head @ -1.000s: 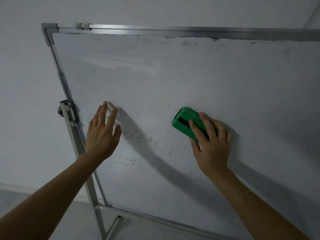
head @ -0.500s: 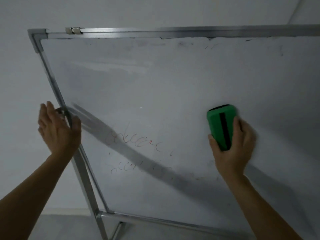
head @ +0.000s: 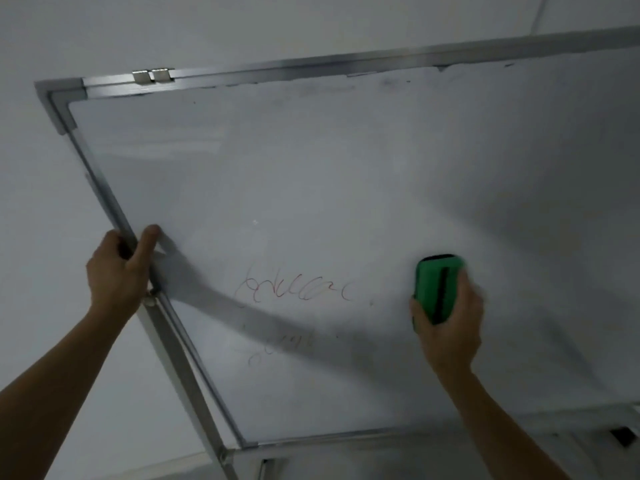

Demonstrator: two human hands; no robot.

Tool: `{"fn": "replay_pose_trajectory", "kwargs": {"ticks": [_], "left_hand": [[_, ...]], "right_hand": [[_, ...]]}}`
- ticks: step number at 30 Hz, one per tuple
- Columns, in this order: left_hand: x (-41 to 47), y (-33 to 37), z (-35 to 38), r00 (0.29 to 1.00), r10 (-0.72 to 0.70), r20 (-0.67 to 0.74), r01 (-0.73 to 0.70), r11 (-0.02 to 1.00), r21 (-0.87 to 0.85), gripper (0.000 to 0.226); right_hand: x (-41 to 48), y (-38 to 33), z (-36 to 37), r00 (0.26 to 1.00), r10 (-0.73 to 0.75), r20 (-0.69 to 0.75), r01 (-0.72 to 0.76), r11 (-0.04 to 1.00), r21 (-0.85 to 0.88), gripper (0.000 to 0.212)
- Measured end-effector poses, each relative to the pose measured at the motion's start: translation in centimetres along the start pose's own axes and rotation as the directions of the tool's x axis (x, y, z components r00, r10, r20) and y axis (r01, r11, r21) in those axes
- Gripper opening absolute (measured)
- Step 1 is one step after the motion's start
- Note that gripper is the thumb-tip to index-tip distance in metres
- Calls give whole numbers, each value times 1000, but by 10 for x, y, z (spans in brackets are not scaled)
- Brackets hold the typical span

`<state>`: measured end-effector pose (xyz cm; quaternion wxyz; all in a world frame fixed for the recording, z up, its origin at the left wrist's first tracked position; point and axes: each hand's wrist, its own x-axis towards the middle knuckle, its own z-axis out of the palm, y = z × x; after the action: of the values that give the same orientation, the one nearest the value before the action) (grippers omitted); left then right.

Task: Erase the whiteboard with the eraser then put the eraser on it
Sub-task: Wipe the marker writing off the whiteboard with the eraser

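- My left grip (head: pixel 117 271) has come off the face of the whiteboard (head: pixel 311 168) and now wraps the frame (head: pixel 104 199) at its left edge.
- My right grip (head: pixel 450 327) has slid the eraser (head: pixel 438 289) rightward, clear of the writing (head: pixel 294 289), turning it from slanted to upright.

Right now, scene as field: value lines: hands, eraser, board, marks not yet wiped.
left hand: grips the frame at the left edge of the whiteboard
right hand: holds the eraser against the whiteboard, right of the red scribble
eraser: green, dark strip down its back
marks: red scribble mid-board; fainter scribble below it
task state: erasing unfinished; eraser not yet set down
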<state>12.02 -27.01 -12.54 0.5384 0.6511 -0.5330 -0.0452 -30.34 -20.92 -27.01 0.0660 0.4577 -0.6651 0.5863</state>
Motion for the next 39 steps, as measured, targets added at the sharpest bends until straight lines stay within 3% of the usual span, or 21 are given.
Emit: {"fn": "replay_pose_trajectory", "kwargs": {"ticks": [2,4,6,9,11,14,16,18,21,23,24,26,27,29,32,34,37,39], "left_hand": [[-2,-2,0,997,70,13,-70,998,7,59],[-2,-7,2,994,108,0,-108,994,-28,59],[2,-14,3,988,152,-3,-152,987,-59,60],[9,-27,2,986,169,-5,-169,980,-107,63],[12,-33,2,985,170,-16,-171,977,-125,62],[14,-38,3,983,180,-28,-182,978,-99,63],[13,-37,5,980,198,-35,-200,977,-79,64],[10,-36,8,977,210,-43,-213,975,-61,63],[8,-32,12,971,230,-66,-234,970,-61,55],[8,-32,13,968,237,-85,-243,967,-71,50],[8,-32,13,967,239,-92,-246,967,-73,49],[10,-35,10,962,253,-104,-262,962,-76,48],[10,-36,9,959,262,-104,-271,960,-76,47],[11,-37,10,959,267,-99,-274,959,-70,49],[11,-38,15,954,277,-112,-284,958,-48,51],[11,-38,19,952,281,-119,-287,957,-34,52],[11,-39,20,952,282,-121,-288,957,-34,53],[12,-42,18,952,280,-122,-286,958,-33,54]], "right_hand": [[9,-12,3,942,328,-75,-311,933,180,95],[-12,-42,23,862,505,-44,-475,834,280,94],[-60,-76,48,852,516,90,-518,808,281,93],[-137,-103,77,845,355,399,-448,878,168,97],[-140,-97,74,836,315,450,-417,897,146,99],[-83,-62,53,842,472,261,-531,811,246,105],[-39,-40,39,780,621,84,-611,725,316,101],[-28,-45,40,746,666,-5,-634,712,302,94],[-86,-96,74,854,511,99,-520,845,126,92],[-145,-119,94,919,245,309,-245,969,-38,93],[-163,-118,97,911,116,397,-92,993,-79,93],[-160,-102,92,903,-32,429,104,984,-144,89],[-145,-89,84,934,-45,355,107,982,-158,87],[-104,-68,66,991,72,114,-58,991,-123,87],[-58,-54,53,897,436,-69,-432,899,68,95],[-68,-75,66,884,463,-64,-458,886,75,96],[-133,-102,91,987,94,130,-84,993,-81,92],[-152,-89,92,937,-167,307,230,956,-183,91]]}}
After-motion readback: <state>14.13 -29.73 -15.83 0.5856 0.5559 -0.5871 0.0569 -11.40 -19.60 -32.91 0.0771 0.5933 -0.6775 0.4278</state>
